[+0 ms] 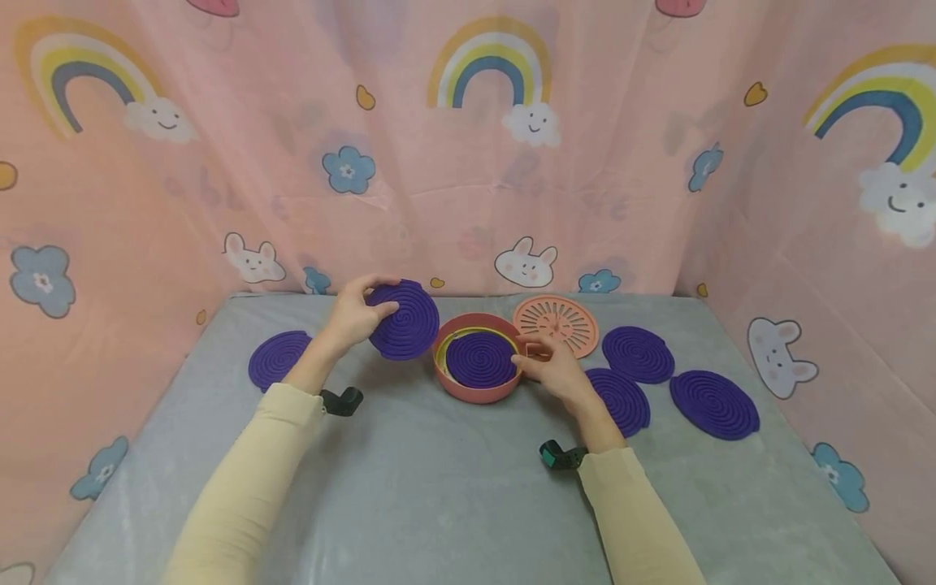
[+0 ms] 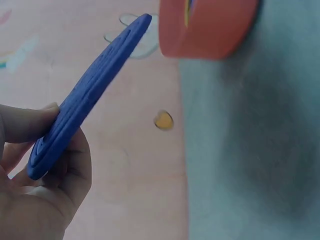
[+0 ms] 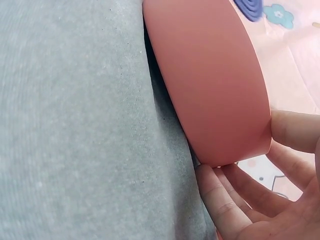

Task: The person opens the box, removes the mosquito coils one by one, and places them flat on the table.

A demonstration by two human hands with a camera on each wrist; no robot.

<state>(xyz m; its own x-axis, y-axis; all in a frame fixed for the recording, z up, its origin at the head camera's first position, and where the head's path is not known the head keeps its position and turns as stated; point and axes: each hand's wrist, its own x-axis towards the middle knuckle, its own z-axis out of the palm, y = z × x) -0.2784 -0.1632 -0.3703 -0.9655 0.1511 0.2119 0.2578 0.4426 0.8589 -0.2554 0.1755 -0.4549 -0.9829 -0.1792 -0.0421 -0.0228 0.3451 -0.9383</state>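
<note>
My left hand (image 1: pixel 354 317) holds a purple mosquito coil (image 1: pixel 408 327) up above the table, left of the round coral-pink coil box (image 1: pixel 478 395). In the left wrist view the coil (image 2: pixel 82 102) is tilted, pinched between thumb and fingers at its lower edge. Another purple coil (image 1: pixel 480 360) lies inside the box, within a yellow inner ring. On the box's right side, my right hand (image 1: pixel 557 374) grips it. The right wrist view shows the thumb at the rim and the fingertips against the outer wall of the box (image 3: pixel 215 85).
Behind the box to the right lies a slotted coral lid (image 1: pixel 582 340). Several purple coils, such as the far-right one (image 1: pixel 715 405), lie right of my right hand. One more coil (image 1: pixel 278 357) lies at the left, partly behind my left forearm. A patterned pink curtain (image 1: pixel 439 219) encloses the grey-covered table.
</note>
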